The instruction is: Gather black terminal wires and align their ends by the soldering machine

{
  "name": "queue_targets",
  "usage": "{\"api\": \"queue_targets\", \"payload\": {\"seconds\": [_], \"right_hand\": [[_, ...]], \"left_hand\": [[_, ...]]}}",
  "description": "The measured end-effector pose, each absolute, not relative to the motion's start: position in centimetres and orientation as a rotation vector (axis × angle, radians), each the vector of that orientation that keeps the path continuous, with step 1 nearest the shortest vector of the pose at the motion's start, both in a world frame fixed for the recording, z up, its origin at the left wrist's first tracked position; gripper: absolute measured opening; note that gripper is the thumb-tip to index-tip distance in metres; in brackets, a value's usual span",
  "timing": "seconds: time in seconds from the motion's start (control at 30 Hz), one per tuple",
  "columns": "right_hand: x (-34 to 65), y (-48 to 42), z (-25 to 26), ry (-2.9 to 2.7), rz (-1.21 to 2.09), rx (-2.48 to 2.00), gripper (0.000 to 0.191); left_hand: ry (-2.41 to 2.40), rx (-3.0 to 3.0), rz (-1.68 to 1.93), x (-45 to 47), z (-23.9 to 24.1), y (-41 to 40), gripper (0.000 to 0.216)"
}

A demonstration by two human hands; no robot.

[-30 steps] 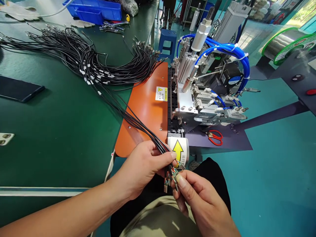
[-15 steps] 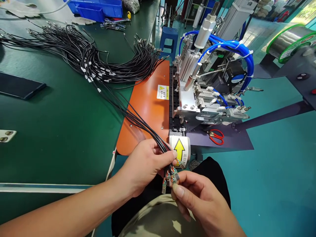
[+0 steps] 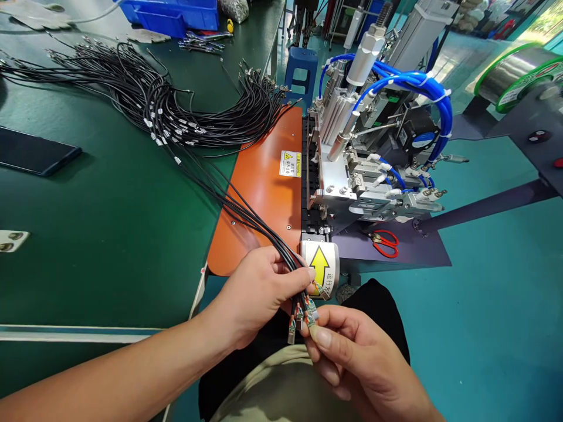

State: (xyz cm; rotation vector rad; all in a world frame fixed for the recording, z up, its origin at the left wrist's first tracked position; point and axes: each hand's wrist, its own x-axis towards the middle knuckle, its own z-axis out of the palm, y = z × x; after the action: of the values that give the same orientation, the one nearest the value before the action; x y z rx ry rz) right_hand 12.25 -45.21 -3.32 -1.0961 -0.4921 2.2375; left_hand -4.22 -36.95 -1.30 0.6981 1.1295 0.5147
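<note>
A green bench (image 3: 109,223) carries a fan of black cables (image 3: 145,99) toward its far edge, with an orange plate (image 3: 264,193) and a pneumatic machine (image 3: 365,152) at its right edge over teal floor (image 3: 484,293). The left hand (image 3: 259,290) is clamped on a cable bundle (image 3: 264,231) off the near right corner, and the right hand (image 3: 352,357) pinches its connector ends (image 3: 303,316).

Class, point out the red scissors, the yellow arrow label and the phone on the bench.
Scissors (image 3: 384,244), head view, on the red handles.
Arrow label (image 3: 319,265), head view, on the arrow's shaft.
Phone (image 3: 37,151), head view, middle of the dark screen.
</note>
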Motion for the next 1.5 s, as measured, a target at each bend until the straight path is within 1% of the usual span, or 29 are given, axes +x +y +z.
{"api": "queue_targets", "payload": {"seconds": [0.27, 0.37, 0.47, 0.67, 0.87, 1.0, 1.1, 1.17, 1.27, 1.4, 1.5], "right_hand": [[12.0, -45.1, -3.3, -0.478, 2.226, -1.064, 0.037], [11.8, -45.3, -3.2, -0.572, 2.161, -1.191, 0.044], [11.6, -45.1, -3.0, -0.712, 2.101, -1.29, 0.049], [11.2, -44.4, -3.1, -0.765, 2.09, -1.371, 0.052], [11.4, -44.9, -3.6, -0.666, 2.184, -1.252, 0.046], [11.6, -45.1, -3.6, -0.632, 2.189, -1.207, 0.042], [11.5, -45.0, -3.2, -0.694, 2.175, -1.259, 0.046], [11.2, -44.9, -2.8, -0.722, 2.175, -1.289, 0.047], [10.9, -44.8, -2.6, -0.674, 2.197, -1.295, 0.042], [10.8, -45.0, -3.2, -0.671, 2.25, -1.206, 0.034], [11.1, -45.2, -3.7, -0.66, 2.26, -1.133, 0.033]], "left_hand": [[1.133, 0.691, 0.513, -4.2, -1.4, -37.0, 0.029], [1.117, 0.722, 0.522, -4.2, -1.4, -37.0, 0.028], [1.134, 0.717, 0.517, -4.1, -1.3, -37.0, 0.023], [1.137, 0.757, 0.503, -4.1, -1.3, -36.9, 0.024], [1.154, 0.771, 0.485, -4.2, -1.3, -36.8, 0.024], [1.114, 0.784, 0.519, -4.3, -1.6, -37.0, 0.022], [1.091, 0.783, 0.538, -4.4, -1.8, -37.1, 0.019], [1.101, 0.774, 0.526, -4.3, -1.7, -37.1, 0.021], [1.124, 0.771, 0.522, -4.3, -1.6, -37.0, 0.024], [1.14, 0.787, 0.516, -4.2, -1.6, -36.9, 0.022], [1.142, 0.787, 0.517, -4.2, -1.7, -37.0, 0.021]]}}
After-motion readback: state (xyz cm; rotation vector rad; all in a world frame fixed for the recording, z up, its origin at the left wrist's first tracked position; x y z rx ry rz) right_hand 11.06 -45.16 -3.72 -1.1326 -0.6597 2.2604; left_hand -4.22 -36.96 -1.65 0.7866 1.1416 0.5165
